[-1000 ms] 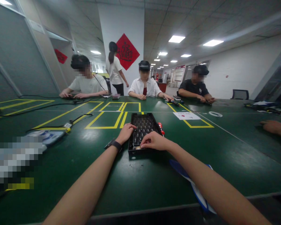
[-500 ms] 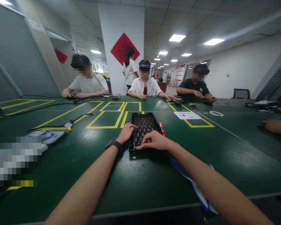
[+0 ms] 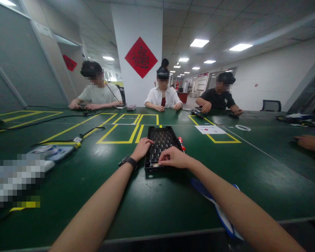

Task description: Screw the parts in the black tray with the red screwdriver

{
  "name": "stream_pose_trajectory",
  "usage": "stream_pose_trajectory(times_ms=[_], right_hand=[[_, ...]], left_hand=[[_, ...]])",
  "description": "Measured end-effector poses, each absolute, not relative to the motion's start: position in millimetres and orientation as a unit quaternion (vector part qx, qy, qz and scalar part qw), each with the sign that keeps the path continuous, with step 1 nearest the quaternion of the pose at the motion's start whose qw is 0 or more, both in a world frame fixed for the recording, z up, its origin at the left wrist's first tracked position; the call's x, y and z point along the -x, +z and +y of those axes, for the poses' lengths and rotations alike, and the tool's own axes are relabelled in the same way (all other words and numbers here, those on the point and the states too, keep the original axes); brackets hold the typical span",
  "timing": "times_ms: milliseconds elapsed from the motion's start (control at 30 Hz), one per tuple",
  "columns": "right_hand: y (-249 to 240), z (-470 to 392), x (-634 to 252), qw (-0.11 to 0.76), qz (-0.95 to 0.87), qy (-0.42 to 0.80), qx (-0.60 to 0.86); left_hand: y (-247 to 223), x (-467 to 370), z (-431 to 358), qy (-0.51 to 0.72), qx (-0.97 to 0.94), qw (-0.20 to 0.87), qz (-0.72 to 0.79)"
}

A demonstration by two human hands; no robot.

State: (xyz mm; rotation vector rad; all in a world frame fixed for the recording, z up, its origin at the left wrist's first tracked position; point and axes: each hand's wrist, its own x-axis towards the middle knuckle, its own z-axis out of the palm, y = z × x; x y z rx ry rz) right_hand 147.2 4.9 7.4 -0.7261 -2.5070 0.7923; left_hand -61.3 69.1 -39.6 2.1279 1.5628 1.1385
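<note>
A shallow black plastic tray lies on the table in front of me, with rows of small shiny bits over its floor. My left hand, with a dark band at the wrist, grips the tray's left wall, its fingers reaching over the rim. At the tray's near end, the thumb and fingers of my right hand are pinched together at a small yellowish piece. Its exact kind is too small to make out. A red-handled screwdriver lies against the tray's right side, partly hidden.
Yellow tape marks rectangles on the green table. A blue-and-white object lies under my right forearm. To the right are a printed sheet and a white ring. Cables and a bag lie left. Several people sit around the table.
My hands and the tray stay nearly still. Across the table, a person at the back has moved right behind the seated person, whose hand has drawn inward.
</note>
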Motion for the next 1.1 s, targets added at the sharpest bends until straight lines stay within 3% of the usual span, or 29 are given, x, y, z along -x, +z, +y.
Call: stream_pose_trajectory(times_ms=[1100], right_hand=[[9.1,4.6,-148.0,0.203,-0.899,0.290,0.257]], left_hand=[[-41.4,62.3,70.9,0.384,-0.739,0.127,0.539]])
